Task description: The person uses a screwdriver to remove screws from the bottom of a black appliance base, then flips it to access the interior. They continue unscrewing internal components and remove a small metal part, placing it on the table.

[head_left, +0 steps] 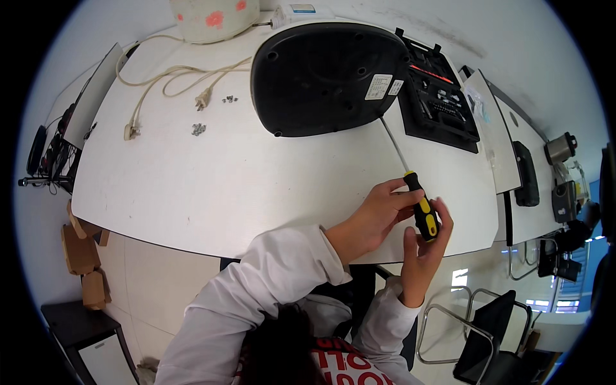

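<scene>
Black-and-yellow screwdriver slants up and left, pointing at the black base. Left hand pinches its handle; right hand curves half-open around it.

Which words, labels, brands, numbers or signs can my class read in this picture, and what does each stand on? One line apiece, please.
Black underside: two white labels, print too small to read.
White container at the back: a label, too small to read.
Shirt: large red lettering, partly hidden; I leave it uncopied.
I make out no other text.
</scene>
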